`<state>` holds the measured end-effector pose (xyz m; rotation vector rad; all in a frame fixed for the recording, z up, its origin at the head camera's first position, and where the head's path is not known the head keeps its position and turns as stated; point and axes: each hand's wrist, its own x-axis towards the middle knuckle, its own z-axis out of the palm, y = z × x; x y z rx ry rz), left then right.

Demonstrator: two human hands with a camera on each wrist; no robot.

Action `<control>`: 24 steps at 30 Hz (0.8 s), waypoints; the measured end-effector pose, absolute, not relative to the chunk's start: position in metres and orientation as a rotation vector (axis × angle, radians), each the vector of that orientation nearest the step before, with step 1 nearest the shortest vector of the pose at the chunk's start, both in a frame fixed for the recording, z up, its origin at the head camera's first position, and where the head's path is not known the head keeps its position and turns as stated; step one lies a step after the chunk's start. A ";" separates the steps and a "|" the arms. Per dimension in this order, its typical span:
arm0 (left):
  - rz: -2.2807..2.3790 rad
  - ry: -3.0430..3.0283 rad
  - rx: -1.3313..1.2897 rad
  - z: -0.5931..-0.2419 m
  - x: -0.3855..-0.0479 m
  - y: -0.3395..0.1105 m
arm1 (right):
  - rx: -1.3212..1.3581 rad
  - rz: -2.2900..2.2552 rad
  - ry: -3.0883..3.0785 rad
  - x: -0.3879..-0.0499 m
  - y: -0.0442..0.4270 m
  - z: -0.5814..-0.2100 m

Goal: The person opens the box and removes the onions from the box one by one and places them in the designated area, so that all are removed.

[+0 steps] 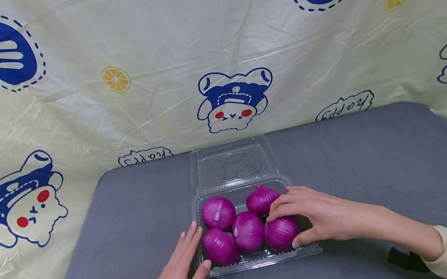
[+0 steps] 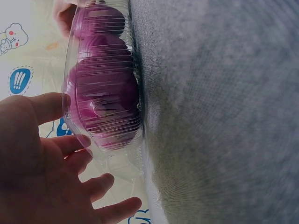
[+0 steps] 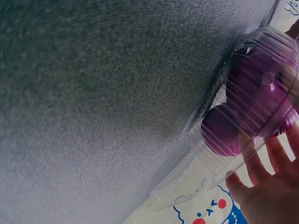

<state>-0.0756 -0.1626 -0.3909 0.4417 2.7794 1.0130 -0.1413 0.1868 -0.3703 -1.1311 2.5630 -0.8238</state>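
Note:
Several purple-red onions sit in a clear plastic clamshell box [image 1: 263, 263], its lid [image 1: 233, 162] folded back on the far side. My right hand [image 1: 325, 213] reaches over the right wall and holds the front-right onion [image 1: 281, 234], thumb at its near side and fingers over its far side. Behind it lies the back-right onion [image 1: 261, 200], near my fingertips. My left hand [image 1: 179, 276] rests along the box's left rim, fingers extended, beside the front-left onion [image 1: 221, 247]. In the left wrist view, the left thumb and index finger touch the rim. A middle onion [image 1: 248, 232] and a back-left onion [image 1: 218, 213] complete the group.
The box stands on a grey cloth-covered table [image 1: 360, 153]. A cream sheet [image 1: 166, 104] with blue cartoon prints hangs behind it. Under the right forearm is a dark strap-like object [image 1: 406, 260].

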 end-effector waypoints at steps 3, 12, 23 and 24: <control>1.003 2.780 0.438 -0.391 -0.075 -0.163 | -1.135 -0.829 2.561 -0.141 0.188 -0.369; 0.964 2.769 0.409 -0.392 -0.076 -0.163 | -1.098 -0.906 2.611 -0.136 0.194 -0.361; 0.986 2.771 0.426 -0.392 -0.075 -0.163 | -1.133 -1.058 2.656 -0.131 0.200 -0.363; 0.986 2.772 0.424 -0.392 -0.075 -0.163 | -1.126 -1.071 2.659 -0.131 0.200 -0.364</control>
